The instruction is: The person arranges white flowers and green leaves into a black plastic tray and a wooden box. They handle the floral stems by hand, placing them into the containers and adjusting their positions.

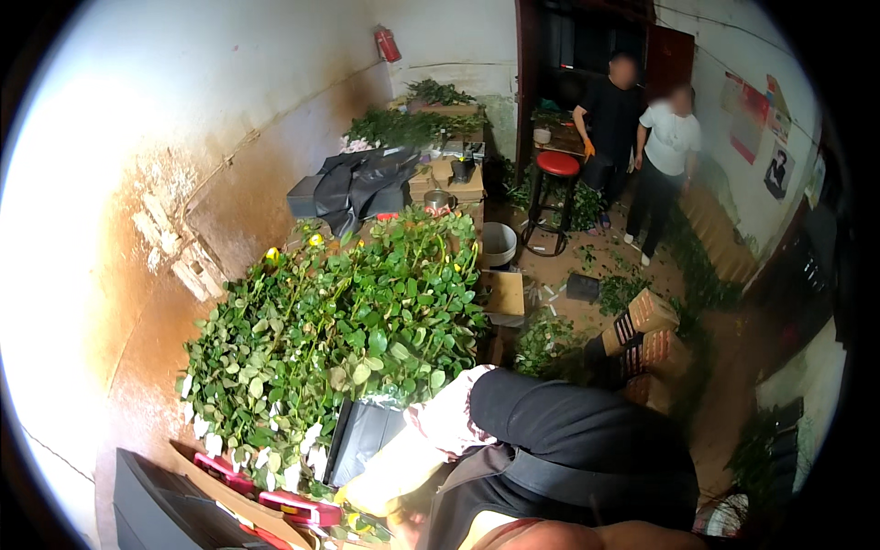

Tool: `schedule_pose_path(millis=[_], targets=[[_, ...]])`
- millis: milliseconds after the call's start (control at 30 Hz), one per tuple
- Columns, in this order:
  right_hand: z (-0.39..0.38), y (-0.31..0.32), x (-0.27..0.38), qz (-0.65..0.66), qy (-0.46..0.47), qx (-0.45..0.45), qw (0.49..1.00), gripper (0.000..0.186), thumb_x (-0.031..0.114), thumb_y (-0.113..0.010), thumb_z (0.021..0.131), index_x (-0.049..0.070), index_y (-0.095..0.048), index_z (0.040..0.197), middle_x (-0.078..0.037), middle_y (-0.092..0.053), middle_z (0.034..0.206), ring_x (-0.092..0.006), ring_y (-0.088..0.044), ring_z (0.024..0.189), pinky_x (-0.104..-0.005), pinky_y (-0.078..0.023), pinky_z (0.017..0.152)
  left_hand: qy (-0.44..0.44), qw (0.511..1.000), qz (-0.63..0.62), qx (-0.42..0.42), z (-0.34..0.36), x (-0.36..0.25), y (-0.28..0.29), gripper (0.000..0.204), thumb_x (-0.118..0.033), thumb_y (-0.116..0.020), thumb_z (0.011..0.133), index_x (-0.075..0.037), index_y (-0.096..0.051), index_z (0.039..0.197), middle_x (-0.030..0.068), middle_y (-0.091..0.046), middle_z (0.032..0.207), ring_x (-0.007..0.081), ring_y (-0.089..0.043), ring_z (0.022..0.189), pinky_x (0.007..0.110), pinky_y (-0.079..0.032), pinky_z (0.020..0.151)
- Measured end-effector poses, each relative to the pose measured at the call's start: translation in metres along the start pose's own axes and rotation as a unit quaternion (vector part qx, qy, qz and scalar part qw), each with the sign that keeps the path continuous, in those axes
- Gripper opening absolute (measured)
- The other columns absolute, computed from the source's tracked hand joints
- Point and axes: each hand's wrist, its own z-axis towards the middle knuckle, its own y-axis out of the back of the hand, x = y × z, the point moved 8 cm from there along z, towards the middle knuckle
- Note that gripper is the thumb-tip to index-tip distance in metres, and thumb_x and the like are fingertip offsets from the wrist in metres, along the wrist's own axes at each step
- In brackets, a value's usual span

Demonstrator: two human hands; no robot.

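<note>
My right arm, in a black sleeve with a pale pink cuff, reaches left along the lower edge. My right hand, in a bright yellow glove, is beside a shallow black tray. Glare and blur hide its fingers and anything in them. My left hand cannot be made out. Beyond the tray lies a big heap of leafy green rose stems, with a few yellow blooms and white tips along its near edge. Two pinkish-red plastic objects rest in front of the heap, nearest the glove.
Dark grey panels and a cardboard edge stand at the lower left. Black cloth covers boxes behind the heap. A white bucket, a red-topped stool and several cartons stand on the leaf-strewn floor. Two people are near the doorway.
</note>
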Motion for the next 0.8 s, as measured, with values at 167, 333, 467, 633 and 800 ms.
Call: schedule_pose_path(millis=[167,333,467,633,800], targets=[[-0.009,0.020,0.002,-0.047,0.102,-0.044,0.993,0.052,0.043,-0.064,0.084,0.004,-0.051,0.052,-0.009,-0.050,0.051,-0.0322,-0.051,0.052,-0.0628,-0.043,0.100,-0.064,0.994,-0.062,-0.064,-0.002,-0.067,0.038,0.051,-0.041,-0.056,0.105,-0.002,-0.053,0.137,0.0149,-0.062,0.129,0.0264,-0.060,0.121,0.037,-0.050,0.102],[-0.027,0.061,0.027,-0.086,0.150,-0.188,0.967,0.057,0.045,-0.066,0.083,0.003,-0.052,0.047,-0.009,-0.047,0.046,-0.0327,-0.051,0.050,-0.0642,-0.042,0.103,-0.108,0.896,-0.419,0.103,0.000,-0.157,-0.045,0.068,-0.056,-0.055,0.101,-0.006,-0.049,0.146,0.0145,-0.057,0.141,0.0295,-0.056,0.128,0.044,-0.048,0.106],[-0.074,0.094,0.061,-0.098,-0.042,-0.158,0.982,0.038,0.029,-0.064,0.089,0.002,-0.067,0.062,-0.013,-0.067,0.075,-0.0382,-0.065,0.081,-0.0555,-0.041,0.109,-0.084,0.826,-0.532,0.165,-0.014,-0.222,-0.093,0.077,-0.062,-0.056,0.098,-0.008,-0.045,0.151,0.0138,-0.052,0.148,0.0311,-0.053,0.133,0.048,-0.045,0.110],[-0.292,0.160,0.130,-0.136,-0.305,-0.464,0.820,0.014,0.012,-0.065,0.097,0.003,-0.070,0.108,-0.014,-0.072,0.114,-0.0337,-0.068,0.109,-0.0485,-0.052,0.101,-0.132,0.730,-0.540,0.399,-0.084,-0.299,-0.161,0.094,-0.075,-0.057,0.089,-0.005,-0.047,0.150,0.0136,-0.051,0.152,0.0310,-0.047,0.137,0.049,-0.035,0.118],[-0.450,0.046,0.136,0.549,-0.354,-0.729,0.201,0.078,0.059,-0.047,0.102,0.004,-0.031,0.156,-0.020,-0.031,0.162,-0.0410,-0.037,0.145,-0.0598,-0.038,0.116,-0.264,0.792,-0.445,0.325,-0.129,-0.328,-0.265,0.098,-0.082,-0.035,0.094,-0.004,-0.042,0.153,0.0156,-0.044,0.158,0.0310,-0.039,0.145,0.050,-0.024,0.123]])
